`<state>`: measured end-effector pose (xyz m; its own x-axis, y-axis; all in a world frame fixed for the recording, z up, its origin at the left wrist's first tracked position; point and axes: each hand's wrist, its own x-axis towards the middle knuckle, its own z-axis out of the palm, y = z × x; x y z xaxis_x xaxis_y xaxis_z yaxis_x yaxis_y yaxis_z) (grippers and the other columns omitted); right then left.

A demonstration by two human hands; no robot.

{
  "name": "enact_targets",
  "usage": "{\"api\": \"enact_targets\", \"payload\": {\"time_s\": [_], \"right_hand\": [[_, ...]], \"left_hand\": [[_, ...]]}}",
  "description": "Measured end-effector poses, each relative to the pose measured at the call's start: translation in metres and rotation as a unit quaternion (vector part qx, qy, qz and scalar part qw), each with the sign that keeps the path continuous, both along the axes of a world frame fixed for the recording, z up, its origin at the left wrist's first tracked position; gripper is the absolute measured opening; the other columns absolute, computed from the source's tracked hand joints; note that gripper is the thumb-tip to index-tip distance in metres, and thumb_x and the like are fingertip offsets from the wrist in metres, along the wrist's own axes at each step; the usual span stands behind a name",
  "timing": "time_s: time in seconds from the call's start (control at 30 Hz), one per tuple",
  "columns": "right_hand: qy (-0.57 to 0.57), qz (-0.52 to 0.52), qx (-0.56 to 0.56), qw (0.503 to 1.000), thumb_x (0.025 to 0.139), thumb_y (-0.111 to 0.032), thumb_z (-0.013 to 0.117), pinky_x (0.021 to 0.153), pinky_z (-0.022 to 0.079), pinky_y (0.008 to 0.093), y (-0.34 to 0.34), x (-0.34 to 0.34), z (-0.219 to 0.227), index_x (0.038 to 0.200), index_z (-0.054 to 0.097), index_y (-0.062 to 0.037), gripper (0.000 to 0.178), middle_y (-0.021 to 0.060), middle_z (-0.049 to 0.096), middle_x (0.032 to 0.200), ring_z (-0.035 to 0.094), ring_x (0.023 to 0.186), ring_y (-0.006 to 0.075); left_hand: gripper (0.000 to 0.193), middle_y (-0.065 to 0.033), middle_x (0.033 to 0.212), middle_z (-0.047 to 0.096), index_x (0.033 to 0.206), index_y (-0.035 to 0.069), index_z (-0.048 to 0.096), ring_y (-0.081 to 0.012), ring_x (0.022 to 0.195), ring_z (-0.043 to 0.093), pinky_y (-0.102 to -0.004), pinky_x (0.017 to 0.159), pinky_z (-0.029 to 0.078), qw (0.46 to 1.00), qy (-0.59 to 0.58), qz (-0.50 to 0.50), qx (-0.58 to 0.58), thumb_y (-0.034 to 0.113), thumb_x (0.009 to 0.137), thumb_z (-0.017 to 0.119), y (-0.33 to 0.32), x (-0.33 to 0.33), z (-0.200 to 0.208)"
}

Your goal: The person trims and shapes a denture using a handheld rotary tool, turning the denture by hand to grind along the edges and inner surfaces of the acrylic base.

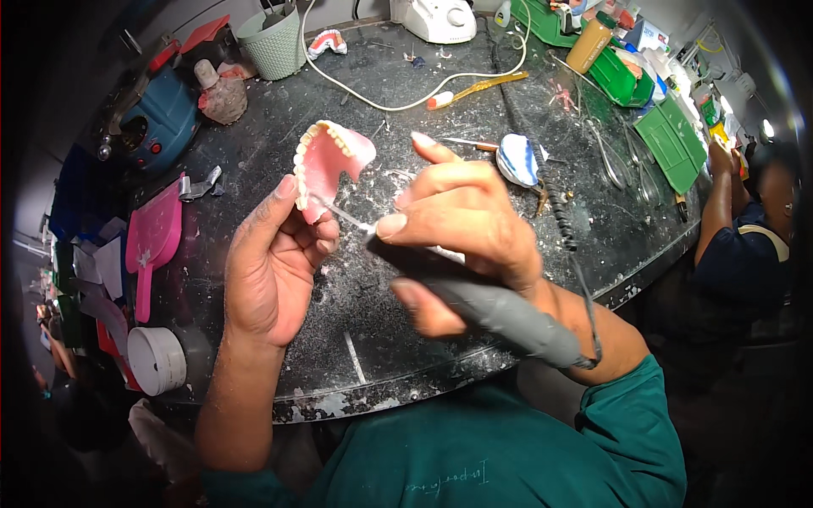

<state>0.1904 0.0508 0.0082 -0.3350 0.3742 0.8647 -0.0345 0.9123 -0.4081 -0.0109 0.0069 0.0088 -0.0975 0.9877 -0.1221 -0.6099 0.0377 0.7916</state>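
My left hand (275, 258) pinches the lower end of an upper denture (322, 169) with a pink base and a row of cream teeth, held tilted above the table. In my right hand (466, 220) lies a black dental handpiece (483, 300), gripped like a pen. Its thin metal bur (339, 212) reaches the pink base near the denture's lower end; whether it touches there I cannot tell. A coiled black cord (559, 212) runs from the handpiece's back end past my right wrist.
White dust and scraps lie over the black table (364, 305). At left are a pink dustpan (157, 229), a white round tub (157, 360) and a blue machine (157, 118). Beyond my hands lie a brush (474, 89) and a blue-white piece (517, 161). A co-worker (737, 220) sits at right.
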Motion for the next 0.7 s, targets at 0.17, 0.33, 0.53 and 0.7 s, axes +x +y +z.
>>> {"api": "enact_targets", "payload": {"time_s": [0.17,0.33,0.53,0.7], "right_hand": [[-0.004,-0.041,-0.003,0.999,0.068,-0.007,0.083,0.115,0.030,0.0573,0.009,-0.005,-0.010,0.104,0.066,-0.0131,0.040,-0.0001,0.065,0.094,0.063,0.110,0.0267],[-0.031,-0.034,0.019,0.999,0.067,-0.003,0.083,0.115,0.028,0.0605,0.012,-0.005,-0.012,0.102,0.066,-0.0117,0.040,0.0017,0.064,0.093,0.064,0.114,0.0270],[0.018,0.000,-0.017,1.000,0.068,0.000,0.081,0.115,0.026,0.0627,0.012,-0.008,-0.018,0.101,0.066,-0.0103,0.038,0.0028,0.062,0.092,0.065,0.113,0.0272],[-0.003,0.028,-0.020,0.999,0.070,0.001,0.079,0.116,0.025,0.0631,0.011,-0.006,-0.015,0.103,0.064,-0.0092,0.038,0.0036,0.062,0.092,0.065,0.114,0.0280]], "left_hand": [[0.025,-0.0064,0.086,0.067,0.104,0.003,0.066,-0.0142,0.075,0.065,-0.0266,0.068,0.053,0.999,-0.033,-0.041,-0.007,0.027,0.101,0.058,-0.002,0.002,0.003],[0.025,-0.0064,0.085,0.067,0.103,0.004,0.066,-0.0142,0.075,0.065,-0.0266,0.068,0.054,0.997,-0.051,-0.048,-0.016,0.027,0.101,0.058,-0.004,-0.001,0.002],[0.025,-0.0060,0.084,0.067,0.101,0.004,0.066,-0.0138,0.074,0.065,-0.0262,0.064,0.051,0.998,-0.040,-0.047,-0.011,0.027,0.101,0.057,-0.005,0.001,0.003],[0.025,-0.0053,0.082,0.066,0.101,0.004,0.066,-0.0138,0.073,0.064,-0.0266,0.063,0.049,0.999,-0.022,-0.045,-0.009,0.027,0.101,0.058,-0.005,0.002,0.002]]}}
